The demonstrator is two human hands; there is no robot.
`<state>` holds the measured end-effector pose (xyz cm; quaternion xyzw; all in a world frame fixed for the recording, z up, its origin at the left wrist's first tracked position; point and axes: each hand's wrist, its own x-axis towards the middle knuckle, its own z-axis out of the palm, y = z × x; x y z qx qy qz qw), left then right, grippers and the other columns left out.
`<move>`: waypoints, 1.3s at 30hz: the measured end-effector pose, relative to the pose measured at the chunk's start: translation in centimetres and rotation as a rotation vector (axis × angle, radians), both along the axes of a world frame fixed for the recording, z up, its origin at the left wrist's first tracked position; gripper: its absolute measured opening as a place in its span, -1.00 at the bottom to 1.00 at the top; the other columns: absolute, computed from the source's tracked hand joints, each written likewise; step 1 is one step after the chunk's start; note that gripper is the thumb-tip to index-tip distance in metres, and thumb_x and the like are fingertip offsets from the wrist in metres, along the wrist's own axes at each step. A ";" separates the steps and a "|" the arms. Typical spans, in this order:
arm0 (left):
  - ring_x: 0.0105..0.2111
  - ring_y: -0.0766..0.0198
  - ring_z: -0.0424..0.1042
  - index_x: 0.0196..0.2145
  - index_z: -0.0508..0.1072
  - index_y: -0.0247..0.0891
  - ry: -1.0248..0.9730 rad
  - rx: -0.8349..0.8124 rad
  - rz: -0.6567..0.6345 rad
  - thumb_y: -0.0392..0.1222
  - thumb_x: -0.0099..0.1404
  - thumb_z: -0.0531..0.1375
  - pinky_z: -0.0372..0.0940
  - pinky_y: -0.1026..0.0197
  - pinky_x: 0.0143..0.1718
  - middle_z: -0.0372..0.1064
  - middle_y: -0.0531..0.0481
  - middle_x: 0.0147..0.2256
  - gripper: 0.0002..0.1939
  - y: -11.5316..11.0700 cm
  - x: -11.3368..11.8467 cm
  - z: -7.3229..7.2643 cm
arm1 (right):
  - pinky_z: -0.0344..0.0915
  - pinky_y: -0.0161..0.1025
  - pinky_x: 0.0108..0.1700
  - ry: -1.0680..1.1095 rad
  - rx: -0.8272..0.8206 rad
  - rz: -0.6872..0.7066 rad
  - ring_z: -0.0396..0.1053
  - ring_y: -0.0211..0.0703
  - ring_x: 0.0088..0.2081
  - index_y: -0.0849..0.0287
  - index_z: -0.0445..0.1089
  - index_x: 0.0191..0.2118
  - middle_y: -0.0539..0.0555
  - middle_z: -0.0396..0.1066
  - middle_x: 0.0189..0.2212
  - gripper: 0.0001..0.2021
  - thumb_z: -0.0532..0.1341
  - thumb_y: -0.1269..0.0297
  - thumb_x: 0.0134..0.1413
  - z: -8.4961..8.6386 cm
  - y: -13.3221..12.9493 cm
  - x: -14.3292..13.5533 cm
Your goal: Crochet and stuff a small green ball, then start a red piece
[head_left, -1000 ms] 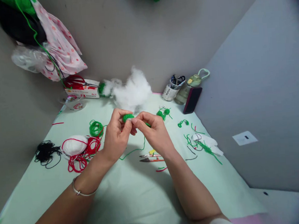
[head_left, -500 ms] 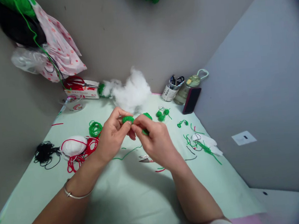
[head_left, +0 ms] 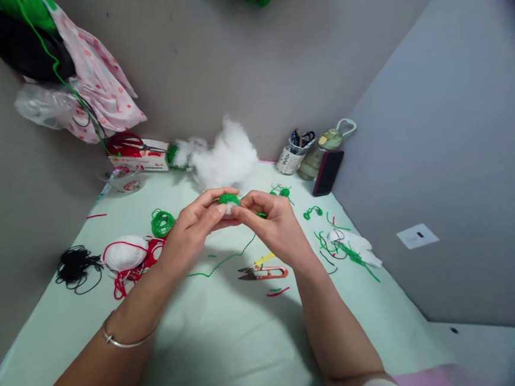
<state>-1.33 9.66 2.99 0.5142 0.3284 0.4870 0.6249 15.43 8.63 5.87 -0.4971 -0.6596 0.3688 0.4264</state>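
Observation:
A small green crocheted piece [head_left: 229, 199] is held between both hands above the middle of the table. A white patch, looking like stuffing, shows on its near side. My left hand [head_left: 197, 218] is closed around it, thumb in front and fingers behind. My right hand [head_left: 268, 219] pinches its right edge with thumb and forefinger. More green shows beneath the right fingers, partly hidden. From there a green yarn strand [head_left: 227, 258] trails down onto the table. Below the hands lie orange-handled thread snips [head_left: 264, 272] and a yellow-handled tool [head_left: 264, 259] whose kind is unclear.
White stuffing [head_left: 225, 157] is heaped at the back wall. On the left are black yarn [head_left: 76, 265], a white yarn ball [head_left: 126, 252] and a green yarn coil [head_left: 162, 223]. Yarn scraps [head_left: 351, 251], a phone [head_left: 328, 174] and a bottle [head_left: 321, 152] stand or lie right.
The green piece has been turned, and white now shows on it. My right hand has shifted slightly up and right, uncovering the snips and the yellow-handled tool.

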 end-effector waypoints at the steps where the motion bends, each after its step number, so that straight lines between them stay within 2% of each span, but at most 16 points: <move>1: -0.13 0.18 0.61 0.08 0.50 -0.20 0.030 0.019 -0.005 -0.04 0.40 0.25 0.48 0.17 -0.05 0.61 -0.03 -0.17 -0.65 -0.1 -0.1 0.2 | 0.00 -0.30 -0.45 0.046 -0.008 0.011 0.02 -0.35 -0.53 0.14 0.31 -0.47 -0.15 0.13 -0.60 -0.71 0.29 0.14 0.20 0.1 0.1 0.2; 4: -0.16 0.18 0.62 0.08 0.48 -0.20 0.103 0.061 0.012 -0.03 0.39 0.27 0.48 0.16 -0.04 0.61 -0.03 -0.17 -0.64 -0.4 -0.2 0.5 | 0.10 -0.30 -0.39 0.097 0.008 0.042 0.14 -0.32 -0.48 0.15 0.35 -0.47 -0.11 0.27 -0.56 -0.68 0.29 0.07 0.21 0.2 0.2 0.4; 6: -0.21 0.21 0.60 0.02 0.48 -0.23 0.122 0.095 0.070 -0.05 0.38 0.28 0.48 0.19 -0.10 0.60 -0.01 -0.22 -0.67 -0.3 0.0 0.3 | 0.13 -0.30 -0.36 0.050 0.009 0.057 0.19 -0.30 -0.46 0.14 0.36 -0.44 -0.09 0.31 -0.54 -0.71 0.24 0.10 0.25 0.1 -0.1 -0.1; 11: -0.49 0.34 0.40 -0.18 0.51 -0.24 0.195 0.143 0.290 -0.22 0.28 0.24 0.33 0.31 -0.44 0.41 0.12 -0.47 -0.85 0.4 0.3 -0.7 | 0.01 -0.30 -0.41 -0.194 0.118 -0.014 0.06 -0.34 -0.54 0.10 0.25 -0.41 -0.15 0.15 -0.58 -0.84 0.18 0.30 0.22 -0.8 -1.2 -2.2; 14: -0.45 0.31 0.43 -0.21 0.51 -0.23 0.151 0.093 0.214 -0.22 0.28 0.21 0.36 0.29 -0.38 0.42 0.12 -0.47 -0.87 0.5 0.3 -0.7 | -0.03 -0.29 -0.42 -0.243 0.179 -0.079 -0.02 -0.35 -0.55 0.09 0.19 -0.45 -0.16 0.11 -0.60 -0.79 0.19 0.32 0.19 -1.2 -1.2 -2.6; 16: -0.35 0.25 0.50 -0.15 0.50 -0.24 0.090 0.062 0.137 -0.16 0.33 0.21 0.42 0.25 -0.27 0.49 0.06 -0.37 -0.83 0.3 0.4 -0.4 | -0.04 -0.29 -0.43 -0.230 0.183 -0.116 -0.06 -0.35 -0.56 0.09 0.17 -0.47 -0.17 0.08 -0.61 -0.75 0.20 0.29 0.21 -1.3 -0.8 -2.4; 18: -0.29 0.22 0.53 -0.09 0.50 -0.23 0.060 0.057 0.122 -0.07 0.37 0.23 0.43 0.23 -0.24 0.53 0.02 -0.29 -0.76 0.0 0.6 -0.3 | -0.01 -0.30 -0.43 -0.172 0.163 -0.123 -0.04 -0.34 -0.56 0.09 0.17 -0.49 -0.16 0.10 -0.61 -0.71 0.20 0.24 0.24 -1.3 -0.5 -2.0; 22: -0.27 0.26 0.52 -0.05 0.49 -0.20 -0.001 0.069 0.155 0.01 0.37 0.26 0.42 0.27 -0.25 0.52 0.03 -0.27 -0.71 -0.1 1.0 -0.8 | 0.05 -0.31 -0.42 -0.089 0.139 -0.111 0.08 -0.32 -0.53 0.10 0.21 -0.46 -0.13 0.21 -0.58 -0.71 0.18 0.18 0.30 -1.6 -0.3 -1.7; 27: -0.34 0.32 0.46 -0.10 0.47 -0.22 0.087 0.155 0.280 -0.10 0.34 0.27 0.38 0.29 -0.26 0.47 0.06 -0.29 -0.78 0.5 1.2 -2.0 | 0.08 -0.28 -0.38 -0.198 0.131 -0.040 0.14 -0.29 -0.50 0.09 0.29 -0.26 -0.09 0.31 -0.48 -0.87 0.07 0.27 0.36 -2.7 -1.2 -2.5; 30: -0.41 0.35 0.41 -0.10 0.43 -0.22 0.117 0.181 0.336 -0.17 0.30 0.27 0.34 0.30 -0.33 0.42 0.12 -0.39 -0.78 0.5 1.5 -2.1 | 0.13 -0.28 -0.38 -0.042 0.049 -0.008 0.19 -0.26 -0.47 0.09 0.30 -0.26 -0.08 0.28 -0.48 -0.86 0.07 0.24 0.36 -3.0 -1.7 -2.5; 33: -0.45 0.31 0.47 -0.11 0.37 -0.18 0.045 0.138 0.313 -0.17 0.27 0.30 0.38 0.26 -0.35 0.46 0.13 -0.43 -0.74 0.5 1.4 -1.7 | 0.24 -0.29 -0.38 0.143 -0.072 0.102 0.24 -0.27 -0.48 0.10 0.37 -0.18 -0.09 0.31 -0.50 -0.84 0.11 0.17 0.35 -2.6 -2.0 -1.2; 34: -0.44 0.29 0.50 -0.12 0.38 -0.17 0.012 0.125 0.310 -0.16 0.27 0.31 0.41 0.23 -0.32 0.50 0.11 -0.41 -0.75 0.5 1.1 -1.4 | 0.32 -0.28 -0.34 0.167 -0.095 0.145 0.31 -0.26 -0.45 0.10 0.40 -0.10 -0.05 0.39 -0.43 -0.82 0.13 0.16 0.35 -2.4 -2.1 -0.4; 36: -0.40 0.26 0.55 -0.11 0.42 -0.13 -0.059 0.112 0.353 -0.17 0.29 0.32 0.48 0.14 -0.23 0.56 0.09 -0.35 -0.77 0.3 0.0 -0.5 | 0.42 -0.21 -0.14 0.143 -0.086 0.153 0.47 -0.22 -0.25 0.05 0.44 0.04 0.09 0.51 -0.06 -0.75 0.18 0.15 0.34 -2.2 -2.4 1.5; 37: -0.39 0.26 0.56 -0.14 0.46 -0.11 -0.083 0.120 0.398 -0.21 0.27 0.33 0.50 0.11 -0.18 0.56 0.11 -0.35 -0.80 0.2 -0.7 0.0 | 0.43 -0.18 -0.06 0.105 -0.060 0.100 0.50 -0.18 -0.14 0.02 0.45 0.07 0.12 0.46 0.08 -0.73 0.20 0.15 0.33 -2.3 -2.6 2.5; 38: -0.36 0.25 0.56 -0.16 0.50 -0.08 -0.080 0.126 0.442 -0.24 0.28 0.31 0.50 0.09 -0.12 0.56 0.14 -0.35 -0.83 -0.1 -1.5 0.6 | 0.42 -0.16 -0.02 0.052 -0.035 0.033 0.50 -0.14 -0.07 0.01 0.46 0.09 0.13 0.43 0.15 -0.72 0.21 0.15 0.33 -2.6 -2.9 3.6; 39: -0.32 0.25 0.56 -0.16 0.53 -0.03 -0.055 0.134 0.477 -0.26 0.30 0.29 0.49 0.07 -0.06 0.54 0.18 -0.35 -0.83 -0.4 -2.4 1.2 | 0.40 -0.15 0.00 -0.018 -0.015 -0.024 0.50 -0.13 -0.04 0.02 0.48 0.07 0.13 0.45 0.13 -0.74 0.20 0.17 0.34 -3.0 -3.2 4.5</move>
